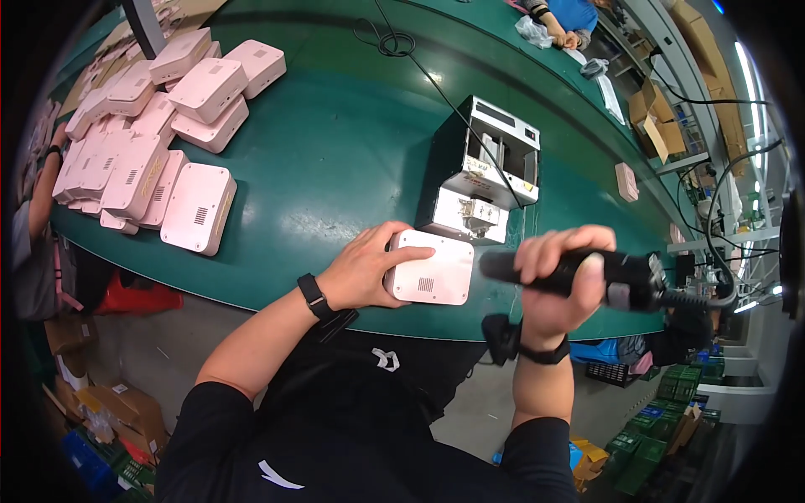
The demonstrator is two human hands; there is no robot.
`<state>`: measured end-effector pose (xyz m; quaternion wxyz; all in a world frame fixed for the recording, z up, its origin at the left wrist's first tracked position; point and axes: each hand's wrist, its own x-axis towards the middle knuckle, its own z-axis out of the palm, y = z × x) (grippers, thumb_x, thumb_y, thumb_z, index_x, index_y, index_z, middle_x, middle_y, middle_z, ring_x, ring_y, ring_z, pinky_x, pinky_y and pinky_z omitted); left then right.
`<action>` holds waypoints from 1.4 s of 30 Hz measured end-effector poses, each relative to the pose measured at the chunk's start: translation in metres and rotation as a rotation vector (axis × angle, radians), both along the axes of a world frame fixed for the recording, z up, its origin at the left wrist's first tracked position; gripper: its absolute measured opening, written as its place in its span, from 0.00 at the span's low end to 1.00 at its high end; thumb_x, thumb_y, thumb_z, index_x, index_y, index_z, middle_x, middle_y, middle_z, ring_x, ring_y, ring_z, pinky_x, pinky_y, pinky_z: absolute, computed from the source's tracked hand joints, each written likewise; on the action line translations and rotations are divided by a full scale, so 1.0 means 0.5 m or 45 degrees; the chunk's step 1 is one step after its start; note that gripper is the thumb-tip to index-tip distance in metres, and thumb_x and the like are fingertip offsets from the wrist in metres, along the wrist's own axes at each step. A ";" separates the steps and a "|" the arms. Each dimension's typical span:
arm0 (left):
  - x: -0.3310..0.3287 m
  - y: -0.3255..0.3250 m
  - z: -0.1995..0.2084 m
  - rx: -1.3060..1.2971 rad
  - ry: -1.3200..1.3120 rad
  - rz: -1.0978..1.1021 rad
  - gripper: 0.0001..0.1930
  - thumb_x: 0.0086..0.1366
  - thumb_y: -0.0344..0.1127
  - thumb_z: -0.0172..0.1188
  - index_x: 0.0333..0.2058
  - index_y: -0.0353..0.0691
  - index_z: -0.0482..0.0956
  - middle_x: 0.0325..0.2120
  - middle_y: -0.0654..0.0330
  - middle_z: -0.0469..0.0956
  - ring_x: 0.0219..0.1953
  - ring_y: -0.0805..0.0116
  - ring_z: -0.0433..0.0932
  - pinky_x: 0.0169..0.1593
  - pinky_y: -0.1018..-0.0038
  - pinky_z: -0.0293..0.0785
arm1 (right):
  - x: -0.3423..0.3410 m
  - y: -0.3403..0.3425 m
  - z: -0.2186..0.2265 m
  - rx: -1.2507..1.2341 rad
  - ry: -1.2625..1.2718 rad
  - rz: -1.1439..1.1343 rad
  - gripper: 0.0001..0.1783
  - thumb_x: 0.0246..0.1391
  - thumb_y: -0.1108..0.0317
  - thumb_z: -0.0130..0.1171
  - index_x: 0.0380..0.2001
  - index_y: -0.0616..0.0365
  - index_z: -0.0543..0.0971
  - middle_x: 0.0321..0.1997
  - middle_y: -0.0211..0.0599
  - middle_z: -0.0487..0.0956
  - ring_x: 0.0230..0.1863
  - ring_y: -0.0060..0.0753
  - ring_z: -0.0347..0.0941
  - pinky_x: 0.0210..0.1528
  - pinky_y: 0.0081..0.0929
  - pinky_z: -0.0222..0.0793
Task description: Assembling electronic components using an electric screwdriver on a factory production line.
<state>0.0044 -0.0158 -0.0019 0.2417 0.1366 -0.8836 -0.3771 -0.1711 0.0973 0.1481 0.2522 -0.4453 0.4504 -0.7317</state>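
Note:
My left hand (369, 267) grips the left end of a pale pink plastic casing (440, 272) lying on the green table, with its thumb across the top. A small slotted vent and corner screw holes show on the casing's upper face. To the right of it, my right hand (563, 277) is wrapped round a black electric screwdriver (625, 281), held nearly level above the table. The tool's tip end points left toward the casing and is blurred, so its bit cannot be made out. Just beyond the casing stands a black and silver screw feeder (486, 172).
A heap of similar pink casings (138, 159) covers the table's left side, one casing (199, 208) lying at its near edge. Another pink piece (626, 182) lies far right. A black cable (394, 44) crosses the table (327, 134). Other people's hands (568, 38) show across the table and at far left.

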 end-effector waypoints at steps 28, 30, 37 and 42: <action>-0.002 0.006 -0.008 0.023 0.082 0.043 0.38 0.40 0.42 0.77 0.55 0.61 0.76 0.53 0.53 0.67 0.54 0.51 0.71 0.58 0.60 0.69 | 0.137 0.017 0.007 0.388 0.081 0.289 0.29 0.51 0.44 0.67 0.36 0.53 0.63 0.23 0.33 0.70 0.23 0.30 0.68 0.33 0.33 0.68; -0.001 0.006 -0.011 0.026 0.101 0.043 0.38 0.40 0.42 0.77 0.55 0.61 0.76 0.53 0.52 0.67 0.53 0.51 0.71 0.58 0.60 0.69 | 0.141 0.016 0.001 0.422 0.089 0.309 0.30 0.51 0.44 0.67 0.37 0.53 0.63 0.23 0.33 0.70 0.24 0.30 0.68 0.34 0.33 0.68; 0.002 0.006 -0.017 0.019 0.128 0.057 0.37 0.41 0.43 0.77 0.54 0.60 0.77 0.53 0.51 0.67 0.53 0.51 0.71 0.58 0.60 0.70 | 0.144 0.014 -0.003 0.403 0.037 0.302 0.30 0.50 0.44 0.68 0.37 0.52 0.63 0.24 0.33 0.70 0.24 0.30 0.67 0.35 0.33 0.68; 0.001 0.009 -0.015 0.020 0.132 0.064 0.36 0.39 0.44 0.78 0.52 0.59 0.78 0.52 0.52 0.69 0.53 0.50 0.72 0.56 0.60 0.72 | 0.141 0.012 -0.014 0.320 0.088 0.338 0.30 0.51 0.43 0.67 0.37 0.52 0.63 0.23 0.33 0.70 0.23 0.29 0.67 0.33 0.32 0.68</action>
